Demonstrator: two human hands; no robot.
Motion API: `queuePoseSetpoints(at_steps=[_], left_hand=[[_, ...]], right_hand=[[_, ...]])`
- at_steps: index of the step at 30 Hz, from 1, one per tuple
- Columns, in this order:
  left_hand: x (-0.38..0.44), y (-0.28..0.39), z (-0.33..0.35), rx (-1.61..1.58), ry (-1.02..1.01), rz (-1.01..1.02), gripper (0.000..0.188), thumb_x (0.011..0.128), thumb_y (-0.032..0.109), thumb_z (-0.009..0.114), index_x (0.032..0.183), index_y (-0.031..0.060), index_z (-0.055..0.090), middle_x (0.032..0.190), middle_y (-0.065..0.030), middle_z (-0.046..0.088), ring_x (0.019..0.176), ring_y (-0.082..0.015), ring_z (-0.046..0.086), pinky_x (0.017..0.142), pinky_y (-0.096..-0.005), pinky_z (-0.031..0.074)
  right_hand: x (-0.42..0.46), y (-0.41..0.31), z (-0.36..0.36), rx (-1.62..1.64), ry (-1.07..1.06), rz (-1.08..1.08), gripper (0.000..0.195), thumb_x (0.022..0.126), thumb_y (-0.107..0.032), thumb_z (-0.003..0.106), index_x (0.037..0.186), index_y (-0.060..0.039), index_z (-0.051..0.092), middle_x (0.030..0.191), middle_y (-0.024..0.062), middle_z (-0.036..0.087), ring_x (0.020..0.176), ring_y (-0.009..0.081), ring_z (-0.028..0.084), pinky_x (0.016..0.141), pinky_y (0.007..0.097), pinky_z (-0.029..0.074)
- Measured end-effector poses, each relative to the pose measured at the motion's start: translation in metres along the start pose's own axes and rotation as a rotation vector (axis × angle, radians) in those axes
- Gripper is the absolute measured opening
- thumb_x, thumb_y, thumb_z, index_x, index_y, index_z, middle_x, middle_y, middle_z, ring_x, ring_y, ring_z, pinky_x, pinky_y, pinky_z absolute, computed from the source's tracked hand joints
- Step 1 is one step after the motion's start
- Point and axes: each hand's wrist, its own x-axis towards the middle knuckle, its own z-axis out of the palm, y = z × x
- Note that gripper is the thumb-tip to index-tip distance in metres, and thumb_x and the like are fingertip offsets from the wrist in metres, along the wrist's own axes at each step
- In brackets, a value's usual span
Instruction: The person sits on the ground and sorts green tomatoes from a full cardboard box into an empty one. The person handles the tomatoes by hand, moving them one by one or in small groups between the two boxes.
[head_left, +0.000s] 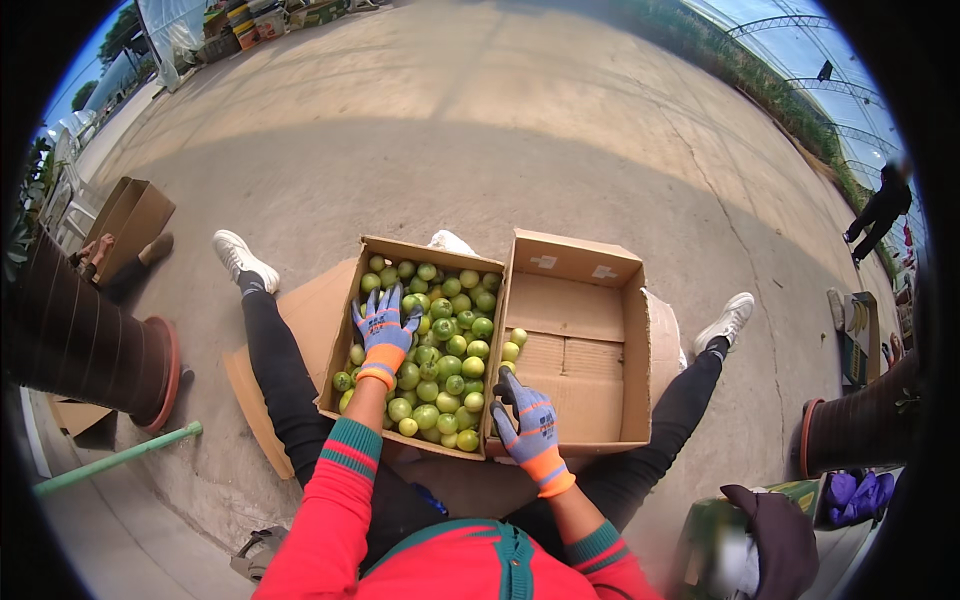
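Observation:
My left hand (385, 322), in a blue and orange work glove, lies palm down on green tomatoes (442, 328) with its fingers apart. These fill the left cardboard box (420, 249). My right hand (531, 424), gloved alike, is over the near left part of the right cardboard box (636, 360), beside the wall between the boxes. Its fingers are bent, and whatever lies under them is hidden. Just beyond its fingertips, a few pale green tomatoes (510, 351) sit in a line along that box's left wall. The rest of its visible bottom is bare cardboard.
Flattened cardboard (262, 390) lies under my left leg. Large dark plant pots (82, 330) stand to either side, with a green pole (120, 457) at left. Another person's hands (101, 247) show beside a carton (131, 221); someone stands far right (881, 206).

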Motion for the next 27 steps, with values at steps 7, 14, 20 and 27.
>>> queuePoseSetpoints(at_steps=[7, 14, 20, 27], left_hand=[[0.009, -0.027, -0.021, 0.071, -0.204, 0.173, 0.064, 0.078, 0.04, 0.07, 0.133, 0.015, 0.05, 0.139, -0.013, 0.047, 0.133, -0.0341, 0.035, 0.113, -0.0474, 0.02], [0.013, -0.023, 0.0, 0.168, 0.027, 0.023, 0.067, 0.078, 0.023, 0.07, 0.138, 0.0103, 0.042, 0.136, -0.0141, 0.045, 0.128, -0.0337, 0.04, 0.109, -0.0456, 0.029], [0.016, -0.032, 0.004, 0.092, -0.077, 0.106, 0.063, 0.078, 0.014, 0.065, 0.138, 0.0154, 0.045, 0.146, -0.0112, 0.038, 0.132, -0.0359, 0.036, 0.111, -0.0467, 0.029], [0.017, -0.037, 0.009, 0.137, -0.093, 0.13, 0.062, 0.079, 0.014, 0.064, 0.138, 0.0157, 0.045, 0.148, -0.0101, 0.037, 0.133, -0.0358, 0.036, 0.111, -0.046, 0.029]], right_hand=[[-0.002, 0.004, 0.001, -0.008, -0.016, 0.033, 0.054, 0.083, -0.01, 0.064, 0.134, -0.0027, 0.049, 0.099, 0.0127, 0.068, 0.084, 0.0273, 0.064, 0.078, 0.0381, 0.049], [-0.004, 0.008, 0.001, 0.123, -0.048, 0.125, 0.052, 0.086, -0.017, 0.062, 0.134, -0.0028, 0.049, 0.104, 0.0134, 0.067, 0.091, 0.0286, 0.064, 0.083, 0.0398, 0.047], [0.016, 0.043, 0.005, 0.396, -0.034, 0.439, 0.044, 0.09, -0.022, 0.057, 0.132, -0.0072, 0.053, 0.115, 0.0192, 0.064, 0.102, 0.0325, 0.063, 0.088, 0.0387, 0.048], [0.113, 0.069, 0.014, -0.452, -0.55, 0.598, 0.058, 0.09, -0.028, 0.051, 0.146, -0.0211, 0.034, 0.129, 0.015, 0.057, 0.117, 0.0302, 0.057, 0.095, 0.044, 0.045]])
